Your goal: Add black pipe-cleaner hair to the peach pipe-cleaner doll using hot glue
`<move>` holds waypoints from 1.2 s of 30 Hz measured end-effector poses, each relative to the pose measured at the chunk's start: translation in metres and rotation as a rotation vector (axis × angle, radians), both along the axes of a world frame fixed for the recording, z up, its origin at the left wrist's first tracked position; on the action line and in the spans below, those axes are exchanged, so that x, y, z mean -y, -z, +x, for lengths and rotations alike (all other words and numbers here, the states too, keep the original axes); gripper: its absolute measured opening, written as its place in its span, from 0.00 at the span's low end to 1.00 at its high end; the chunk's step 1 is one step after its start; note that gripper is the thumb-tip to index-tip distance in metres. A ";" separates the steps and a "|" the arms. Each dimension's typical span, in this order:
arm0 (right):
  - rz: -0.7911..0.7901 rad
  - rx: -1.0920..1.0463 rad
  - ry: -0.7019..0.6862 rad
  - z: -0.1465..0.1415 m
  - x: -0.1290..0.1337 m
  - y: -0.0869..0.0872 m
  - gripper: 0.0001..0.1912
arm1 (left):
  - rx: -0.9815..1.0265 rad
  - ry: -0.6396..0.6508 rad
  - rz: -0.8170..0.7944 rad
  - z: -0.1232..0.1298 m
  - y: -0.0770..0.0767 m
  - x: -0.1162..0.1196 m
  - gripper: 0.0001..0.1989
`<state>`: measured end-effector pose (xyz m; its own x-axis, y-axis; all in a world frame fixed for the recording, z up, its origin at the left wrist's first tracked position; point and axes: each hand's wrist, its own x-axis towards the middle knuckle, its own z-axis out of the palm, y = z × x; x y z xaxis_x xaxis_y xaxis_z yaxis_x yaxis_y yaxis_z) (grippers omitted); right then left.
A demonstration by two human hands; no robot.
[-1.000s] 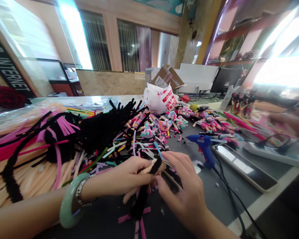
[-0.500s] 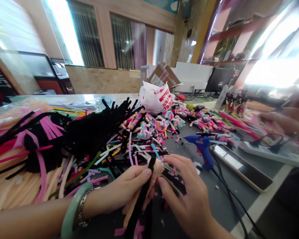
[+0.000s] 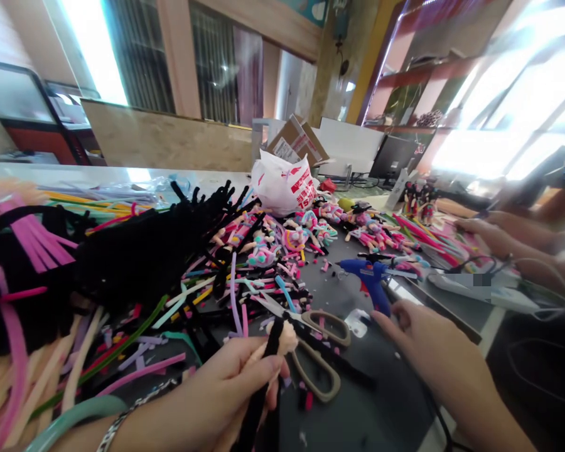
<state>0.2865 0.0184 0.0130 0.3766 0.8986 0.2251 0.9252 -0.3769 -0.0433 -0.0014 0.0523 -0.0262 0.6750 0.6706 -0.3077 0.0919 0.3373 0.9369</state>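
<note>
My left hand (image 3: 235,383) is pinched around an unfinished pipe-cleaner doll, its peach fuzzy head (image 3: 288,338) sticking up above the thumb. A black pipe cleaner (image 3: 274,339) lies along this head and runs down past my fingers. At the end of the handle of a blue hot glue gun (image 3: 376,285) is my right hand (image 3: 428,345), thumb and forefinger apart. Whether they touch the handle I cannot tell. Scissors (image 3: 327,378) with beige handles lie open on the dark table between my hands.
Black pipe cleaners (image 3: 136,251) are heaped at left, peach ones (image 3: 37,389) nearer. Small finished dolls (image 3: 294,235) lie around a white plastic bag (image 3: 282,182). A phone (image 3: 445,307) and a power strip (image 3: 480,289) with cables sit at right, near another person's hands (image 3: 494,232).
My right hand has left the doll and moved right to the glue gun's handle, uncovering the scissors. My left hand keeps hold of the doll. The view has turned slightly.
</note>
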 end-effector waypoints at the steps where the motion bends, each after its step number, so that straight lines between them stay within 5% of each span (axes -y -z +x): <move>1: 0.033 -0.021 -0.005 0.009 -0.005 0.003 0.22 | -0.005 0.000 0.003 0.001 0.000 0.000 0.17; 9: 0.063 -0.260 -0.145 0.022 -0.041 0.012 0.17 | 0.069 -0.035 -0.059 0.004 0.003 0.000 0.12; 18: 0.254 -0.342 -0.111 0.010 -0.029 0.011 0.17 | 0.138 0.011 -0.190 0.000 -0.001 0.001 0.14; 21: 0.291 -0.565 -0.217 0.000 -0.013 0.004 0.17 | 0.164 0.013 -0.239 -0.001 -0.003 0.001 0.14; 27: 0.140 -1.215 -0.440 -0.027 0.018 -0.003 0.18 | 0.073 -0.038 -0.194 -0.002 -0.007 0.000 0.16; 36: -0.048 -1.248 -0.439 -0.040 0.023 0.000 0.20 | 0.070 -0.040 -0.133 -0.003 -0.003 -0.002 0.16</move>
<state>0.2461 -0.0044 0.0132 -0.0156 0.9955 -0.0933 0.3190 -0.0835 -0.9441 -0.0044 0.0541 -0.0235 0.6712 0.6542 -0.3485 0.0117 0.4608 0.8874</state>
